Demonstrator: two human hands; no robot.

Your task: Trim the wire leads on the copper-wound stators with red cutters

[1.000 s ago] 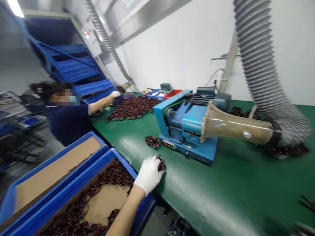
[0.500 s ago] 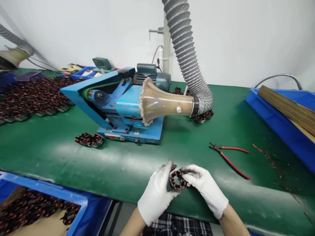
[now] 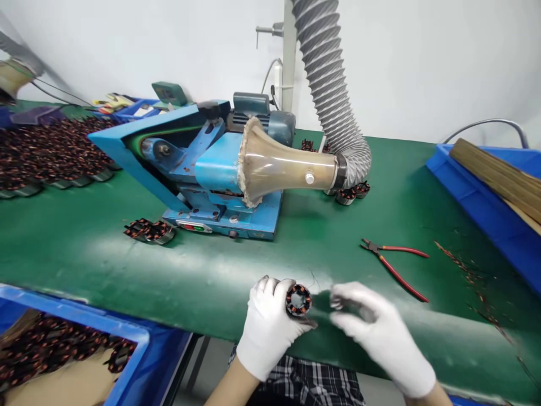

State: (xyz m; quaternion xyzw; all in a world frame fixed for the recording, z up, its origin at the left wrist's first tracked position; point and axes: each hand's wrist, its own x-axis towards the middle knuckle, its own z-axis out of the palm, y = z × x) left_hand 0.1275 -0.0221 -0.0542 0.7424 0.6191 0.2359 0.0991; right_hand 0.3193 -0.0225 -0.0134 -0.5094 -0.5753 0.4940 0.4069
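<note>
A: Where was the small round copper-wound stator (image 3: 298, 299)?

B: It was gripped in the fingers of the white-gloved left hand (image 3: 270, 327), above the near edge of the green bench mat (image 3: 127, 265).

A: And the white-gloved right hand (image 3: 376, 332)?

B: It was just beside the stator, apart from it, fingers loosely curled, holding nothing. Red-handled pliers (image 3: 395, 262) lay beyond.

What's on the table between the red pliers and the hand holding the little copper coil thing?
In the head view, the right hand sits between the red pliers and the left hand gripping the coil. Otherwise only bare green table shows.
</note>
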